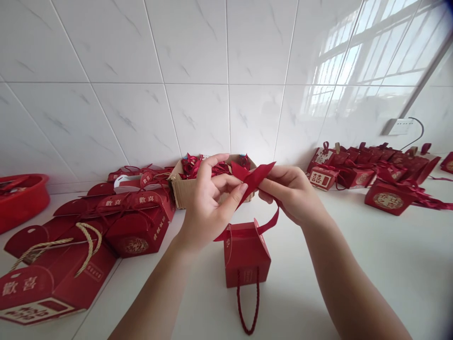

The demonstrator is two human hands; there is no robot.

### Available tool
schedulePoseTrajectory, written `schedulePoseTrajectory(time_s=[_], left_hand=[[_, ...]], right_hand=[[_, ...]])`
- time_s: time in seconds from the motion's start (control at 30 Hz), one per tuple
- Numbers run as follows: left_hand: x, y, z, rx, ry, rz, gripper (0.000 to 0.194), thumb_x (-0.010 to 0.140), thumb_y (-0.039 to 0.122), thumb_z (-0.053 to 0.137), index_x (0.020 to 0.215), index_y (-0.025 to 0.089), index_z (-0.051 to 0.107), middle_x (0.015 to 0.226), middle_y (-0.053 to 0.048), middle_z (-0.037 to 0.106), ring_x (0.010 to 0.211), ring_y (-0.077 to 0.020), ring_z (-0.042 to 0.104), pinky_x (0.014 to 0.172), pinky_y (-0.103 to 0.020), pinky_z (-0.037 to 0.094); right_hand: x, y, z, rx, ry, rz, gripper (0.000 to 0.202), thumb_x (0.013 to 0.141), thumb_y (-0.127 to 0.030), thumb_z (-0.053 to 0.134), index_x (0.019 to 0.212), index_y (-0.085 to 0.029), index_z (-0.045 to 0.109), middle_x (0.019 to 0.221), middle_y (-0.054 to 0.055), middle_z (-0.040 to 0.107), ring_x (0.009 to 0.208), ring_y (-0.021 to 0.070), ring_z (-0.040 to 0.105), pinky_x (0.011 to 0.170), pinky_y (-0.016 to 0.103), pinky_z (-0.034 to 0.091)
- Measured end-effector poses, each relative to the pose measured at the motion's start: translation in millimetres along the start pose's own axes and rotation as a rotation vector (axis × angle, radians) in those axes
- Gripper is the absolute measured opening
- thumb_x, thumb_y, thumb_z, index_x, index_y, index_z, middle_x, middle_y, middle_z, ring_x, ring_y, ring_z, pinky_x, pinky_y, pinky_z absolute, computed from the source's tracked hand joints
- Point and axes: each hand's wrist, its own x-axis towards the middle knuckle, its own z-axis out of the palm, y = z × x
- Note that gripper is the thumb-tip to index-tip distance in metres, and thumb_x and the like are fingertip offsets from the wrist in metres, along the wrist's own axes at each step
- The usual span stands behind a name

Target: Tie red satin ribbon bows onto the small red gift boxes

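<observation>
Above a small red gift box, a red ribbon is pinched between both hands. My left hand grips a crossing part of it between thumb and index finger, the other fingers bent or raised. My right hand has its fingertips closed on the ribbon's other side, and they are partly hidden. Ribbon lengths run down to both sides of the box top. The box stands upright on the white table, with a dark red cord handle hanging loose on the near side.
Several large red boxes stand at the left, some with rope handles, beside a red basin. A cardboard box of red ribbons is behind my hands. Several small red boxes are at the right, before a tiled wall.
</observation>
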Motion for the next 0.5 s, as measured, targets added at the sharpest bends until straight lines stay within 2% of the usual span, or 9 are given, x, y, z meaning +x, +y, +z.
schedulePoseTrajectory(time_s=[0.17,0.27,0.4,0.5], left_hand=[[2,-1,-0.7,-0.008,0.014,-0.053,0.046,0.081,0.020,0.063,0.119,0.024,0.038,0.086,-0.003,0.070,0.080,-0.0166,0.068,0.073,-0.029,0.056],[3,2,-2.4,-0.040,-0.005,-0.096,0.046,0.080,0.021,0.064,0.118,0.025,0.039,0.089,-0.003,0.069,0.083,-0.0177,0.068,0.075,-0.031,0.056],[5,2,-6.4,-0.130,-0.060,-0.223,0.042,0.081,0.021,0.061,0.118,0.022,0.041,0.081,0.000,0.067,0.075,-0.0154,0.067,0.076,-0.031,0.054],[8,1,-9.8,-0.218,-0.059,-0.336,0.035,0.081,0.021,0.060,0.113,0.019,0.045,0.073,0.002,0.064,0.072,-0.0144,0.066,0.073,-0.030,0.053]], right_hand=[[-1,-3,1,-0.021,-0.140,-0.037,0.019,0.078,-0.023,0.066,0.095,-0.023,0.073,0.061,-0.002,0.057,0.051,0.0078,0.042,0.043,0.021,0.036],[1,-2,2,-0.052,-0.150,-0.069,0.017,0.082,-0.023,0.062,0.096,-0.024,0.073,0.067,-0.001,0.062,0.054,0.0083,0.048,0.045,0.021,0.042],[5,6,-7,-0.105,-0.224,-0.169,0.020,0.087,-0.022,0.056,0.100,-0.025,0.071,0.085,0.001,0.069,0.074,0.0127,0.062,0.064,0.027,0.053],[7,8,-16,-0.251,-0.325,-0.275,0.023,0.087,-0.017,0.054,0.100,-0.027,0.071,0.091,0.001,0.070,0.085,0.0157,0.064,0.077,0.032,0.054]])
